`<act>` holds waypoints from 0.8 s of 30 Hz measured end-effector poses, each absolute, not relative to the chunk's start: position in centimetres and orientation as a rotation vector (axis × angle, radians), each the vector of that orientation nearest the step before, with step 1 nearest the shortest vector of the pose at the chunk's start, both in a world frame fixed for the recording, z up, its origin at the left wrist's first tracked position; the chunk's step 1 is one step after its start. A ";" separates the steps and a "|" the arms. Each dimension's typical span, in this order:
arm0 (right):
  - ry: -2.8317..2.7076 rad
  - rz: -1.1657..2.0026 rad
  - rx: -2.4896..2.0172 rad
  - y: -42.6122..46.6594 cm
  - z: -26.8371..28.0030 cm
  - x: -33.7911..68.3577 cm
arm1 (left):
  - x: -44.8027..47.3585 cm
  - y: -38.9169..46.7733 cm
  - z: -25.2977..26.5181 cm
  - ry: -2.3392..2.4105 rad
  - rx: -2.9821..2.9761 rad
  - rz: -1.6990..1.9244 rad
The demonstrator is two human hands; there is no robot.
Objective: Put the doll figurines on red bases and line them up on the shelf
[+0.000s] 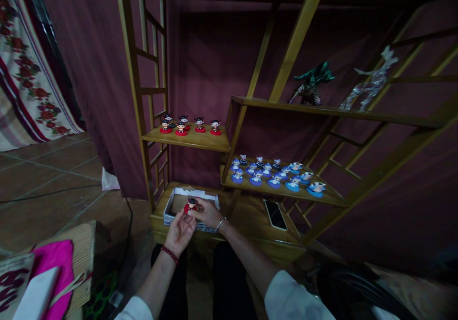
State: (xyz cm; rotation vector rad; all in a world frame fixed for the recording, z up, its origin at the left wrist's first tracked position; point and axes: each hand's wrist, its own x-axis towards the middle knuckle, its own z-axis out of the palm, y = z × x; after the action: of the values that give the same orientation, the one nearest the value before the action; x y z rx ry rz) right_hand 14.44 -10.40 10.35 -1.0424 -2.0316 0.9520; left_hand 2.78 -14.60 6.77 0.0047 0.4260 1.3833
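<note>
A small figurine (pixel 192 206) with black hair and a red base is held up between my two hands, above an open white cardboard box (pixel 167 209). My left hand (pixel 181 232), palm up, grips it from the lower left with the fingertips. From the right side, the fingers of my right hand (pixel 208 213) close on the same figurine. Several similar red-based figurines (pixel 181 128) stand on the upper left shelf (pixel 200 141). Rows of blue and purple figurines (pixel 275 180) stand on the middle right shelf (pixel 332 197).
A phone (pixel 275 214) lies on the bottom shelf, right of the box. Higher up on the right stand a green sculpture (pixel 313 82) and a clear deer-like ornament (pixel 370 82). At lower left, a pink cloth (pixel 59 263) lies on a woven-topped seat (pixel 85 248).
</note>
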 end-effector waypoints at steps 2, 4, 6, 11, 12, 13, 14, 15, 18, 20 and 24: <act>-2.019 0.985 -1.075 -10.6 9.7 14.3 | 2.8 -14.7 6.2 0.427 -0.010 1.383; -2.010 1.005 -1.101 -10.7 9.2 14.2 | 2.8 -14.7 5.6 0.430 -0.023 1.385; -2.011 1.009 -1.105 -10.8 8.8 14.1 | 2.7 -14.8 5.1 0.442 -0.035 1.385; -2.003 0.995 -1.106 -10.5 7.6 13.9 | 2.6 -15.1 3.9 0.462 -0.015 1.375; -1.998 0.997 -1.117 -10.4 7.4 13.9 | 2.6 -15.1 3.7 0.463 -0.009 1.372; -1.993 1.001 -1.128 -10.3 7.2 13.9 | 2.6 -15.2 3.6 0.464 -0.004 1.370; -1.989 1.008 -1.137 -10.3 7.0 13.9 | 2.6 -15.2 3.6 0.466 -0.003 1.370; -1.982 1.017 -1.144 -10.3 6.9 13.9 | 2.6 -15.3 3.6 0.471 -0.005 1.370; -1.961 1.050 -1.148 -10.2 6.9 13.9 | 2.7 -15.3 3.9 0.483 -0.022 1.371; -1.950 1.068 -1.155 -10.2 7.0 14.0 | 2.7 -15.3 4.1 0.487 -0.031 1.362; -1.930 1.091 -1.172 -10.3 7.1 14.0 | 2.6 -15.3 4.3 0.480 -0.043 1.355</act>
State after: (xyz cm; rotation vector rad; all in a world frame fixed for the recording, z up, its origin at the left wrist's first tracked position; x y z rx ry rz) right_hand 13.98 -10.29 7.14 -1.1725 -1.9295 1.0909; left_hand 2.62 -15.26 4.29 -0.0433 0.4804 1.3552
